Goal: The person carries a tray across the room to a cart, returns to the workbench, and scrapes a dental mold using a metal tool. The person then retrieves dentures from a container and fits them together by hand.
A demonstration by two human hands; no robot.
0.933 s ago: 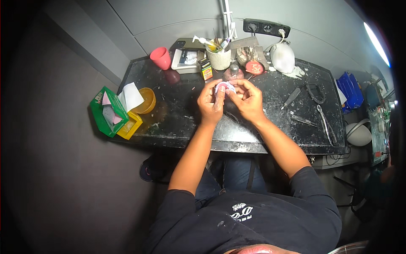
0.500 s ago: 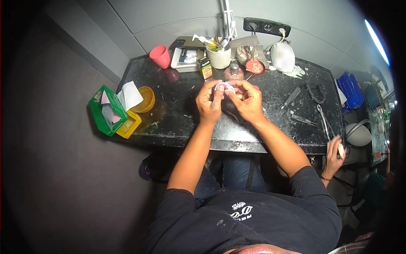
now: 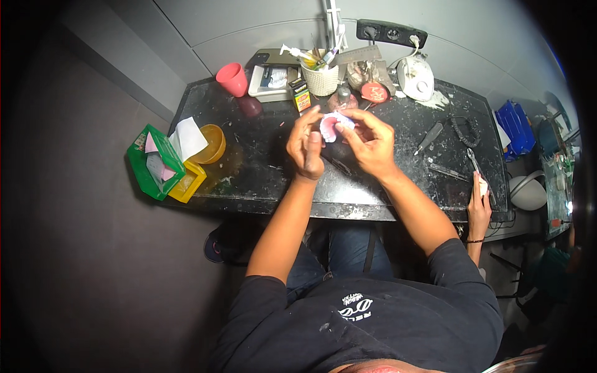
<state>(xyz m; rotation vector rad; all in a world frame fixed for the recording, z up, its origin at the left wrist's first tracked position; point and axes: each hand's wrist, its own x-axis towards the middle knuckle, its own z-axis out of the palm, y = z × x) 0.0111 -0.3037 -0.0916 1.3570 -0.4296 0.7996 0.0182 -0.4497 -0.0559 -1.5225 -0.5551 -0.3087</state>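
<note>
Over the middle of the black workbench, my right hand (image 3: 373, 143) pinches a whitish-lilac dental cast (image 3: 344, 120) with a pink, horseshoe-like part inside. The thumb lies across its near right side and the fingers are behind its far edge. My left hand (image 3: 303, 152) is cupped just left of the cast, thumb and fingers apart, apparently not gripping it. The fingertips of that hand come close to the cast's left edge; whether they touch it I cannot tell.
Another person's hand (image 3: 479, 208) holds a small pale piece at the bench's right edge, beside a metal tool (image 3: 474, 160). A grey-handled tool (image 3: 429, 138) lies nearby. Behind stand a pen holder (image 3: 322, 82) and pink cup (image 3: 232, 79). Green bin (image 3: 155, 166) and orange bowl (image 3: 213, 144) are left.
My left thumb and fingers have come off the cast, while my right hand keeps it and has tilted its pink inside into view. The other person's hand has moved forward onto the bench edge.
</note>
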